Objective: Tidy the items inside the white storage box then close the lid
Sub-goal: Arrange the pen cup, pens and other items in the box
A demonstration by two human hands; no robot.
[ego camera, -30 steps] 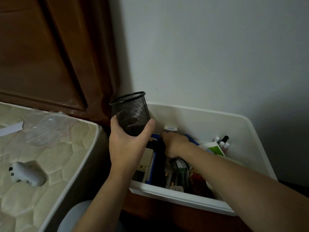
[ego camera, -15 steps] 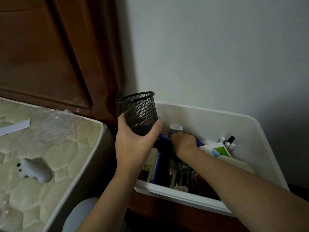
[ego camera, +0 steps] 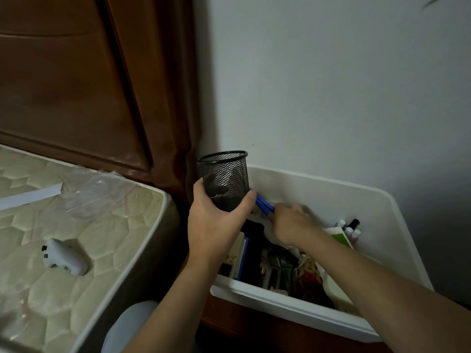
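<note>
The white storage box stands open against the wall, full of mixed items. My left hand grips a black mesh pen cup upright above the box's left end. My right hand, blurred by motion, reaches into the box and holds blue pens that point up-left towards the cup's base. Small bottles with white and black caps stand at the box's right rear, beside a white-and-green carton. Batteries, a calculator-like device and dark packets lie along the front. No lid is in view.
A bare mattress lies to the left with a white game controller, a clear plastic bag and a white strip on it. A brown wooden headboard rises behind. The box sits on a wooden stand by the grey wall.
My right hand has lifted from among the items with blue pens in its fingers, towards the cup. The left hand keeps the cup in about the same place.
</note>
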